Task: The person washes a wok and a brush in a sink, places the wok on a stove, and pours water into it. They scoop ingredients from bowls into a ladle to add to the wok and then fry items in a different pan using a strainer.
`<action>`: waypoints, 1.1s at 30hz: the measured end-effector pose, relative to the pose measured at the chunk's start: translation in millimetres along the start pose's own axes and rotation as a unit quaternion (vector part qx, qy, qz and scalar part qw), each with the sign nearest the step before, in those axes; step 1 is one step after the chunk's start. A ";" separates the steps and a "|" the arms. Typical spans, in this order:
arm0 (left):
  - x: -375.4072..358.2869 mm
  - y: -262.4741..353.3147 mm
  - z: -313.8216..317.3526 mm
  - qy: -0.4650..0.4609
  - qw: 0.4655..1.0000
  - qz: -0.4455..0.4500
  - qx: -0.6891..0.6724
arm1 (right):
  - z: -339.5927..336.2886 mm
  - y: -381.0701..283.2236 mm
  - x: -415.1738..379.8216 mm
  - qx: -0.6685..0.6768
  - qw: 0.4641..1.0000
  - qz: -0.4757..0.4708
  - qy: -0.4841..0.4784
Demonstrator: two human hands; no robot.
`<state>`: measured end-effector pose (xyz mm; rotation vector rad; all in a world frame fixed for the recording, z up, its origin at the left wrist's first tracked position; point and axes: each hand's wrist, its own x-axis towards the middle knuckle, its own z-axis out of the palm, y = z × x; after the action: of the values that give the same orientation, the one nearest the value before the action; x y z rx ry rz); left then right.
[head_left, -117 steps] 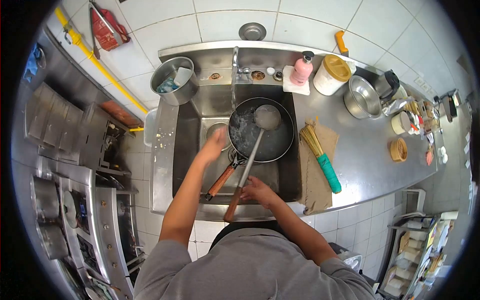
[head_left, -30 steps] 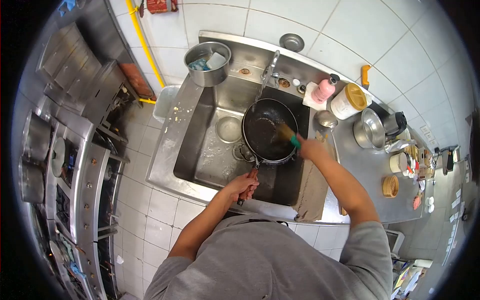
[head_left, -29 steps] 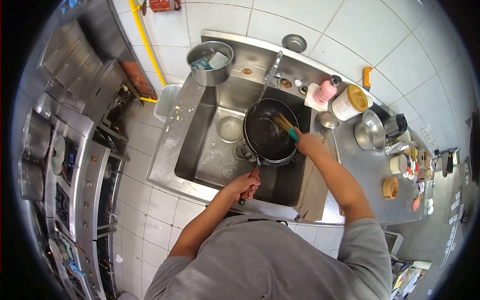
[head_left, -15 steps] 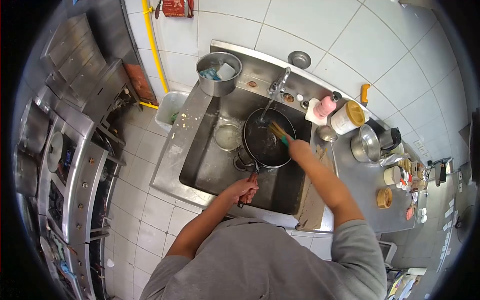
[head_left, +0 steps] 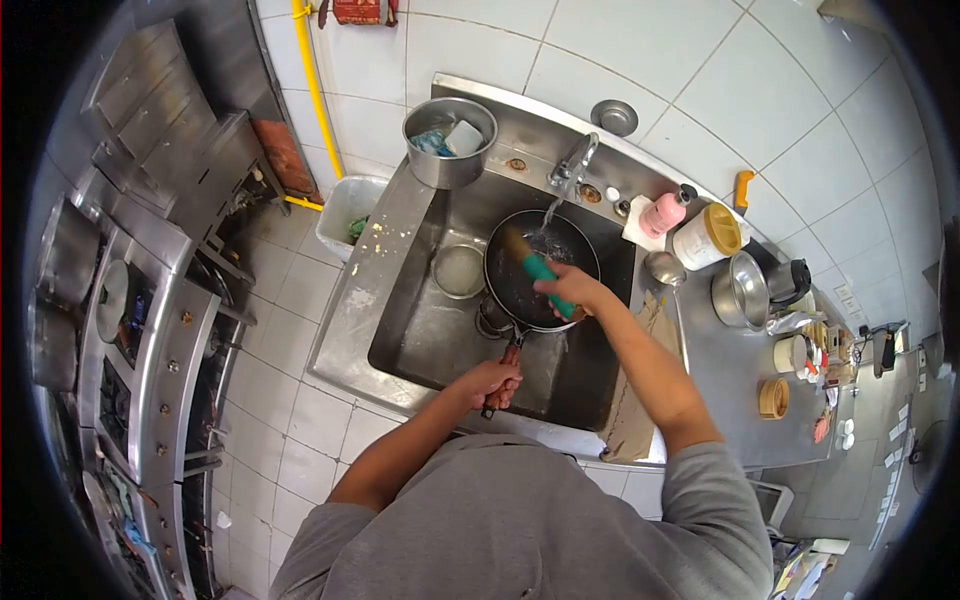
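Open room shows on the sink (head_left: 405,340) floor, left of the fingers of the left hand (head_left: 494,384), which are clamped round the handle (head_left: 514,351) near the sink's front edge. The dark pan (head_left: 518,292) lies ahead of them under running water. Ahead-left of the right hand (head_left: 577,290), whose fingers clasp the brush (head_left: 540,270), blurred bristles have swung left since half a second ago; the stroke seems to reach another part. Right of those fingers, the sink wall and cloth (head_left: 645,350) leave less room.
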<state>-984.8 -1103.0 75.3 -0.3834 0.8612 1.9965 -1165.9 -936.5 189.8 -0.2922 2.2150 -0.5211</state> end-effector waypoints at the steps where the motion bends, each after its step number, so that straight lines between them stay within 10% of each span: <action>1: -0.5 1.6 1.4 0.010 1.000 0.010 -0.017 | 6.7 12.9 18.4 0.275 0.960 -0.012 0.046; 2: 1.2 8.3 3.6 0.017 0.999 0.022 -0.036 | 7.2 22.2 32.5 0.525 0.847 -0.023 0.087; 7: 6.0 3.8 1.2 0.027 0.999 0.031 0.000 | 58.2 -13.3 57.2 0.770 0.619 -0.025 0.156; 9: 3.0 12.3 -3.3 0.017 0.999 0.025 0.011 | 61.2 -32.9 38.9 0.482 0.865 -0.010 0.138; 11: 4.1 17.8 -4.7 -0.005 0.999 0.024 -0.037 | 49.9 -1.3 18.5 0.075 0.994 -0.029 0.074; 16: 5.9 9.8 -7.5 0.004 1.000 0.025 0.004 | -14.3 55.8 -45.9 -0.390 0.919 0.038 -0.045; 21: 10.2 14.0 9.0 -0.009 0.999 0.036 -0.010 | -26.3 27.8 17.1 -0.262 0.950 0.059 0.161; 28: 7.2 14.3 5.2 0.014 0.999 0.042 -0.010 | -20.3 37.2 -54.2 -0.264 0.960 -0.026 -0.091; 31: 4.9 7.0 6.7 0.012 1.000 0.027 0.001 | -48.2 80.9 -41.2 -0.382 0.920 -0.001 -0.091; 33: 11.7 11.5 8.1 0.000 1.000 0.025 -0.003 | -56.5 65.7 -26.8 -0.332 0.934 0.098 0.089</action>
<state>-1000.3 -1094.2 79.3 -0.3681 0.8718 2.0455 -1194.7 -853.0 210.2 -0.3747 2.5086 0.3445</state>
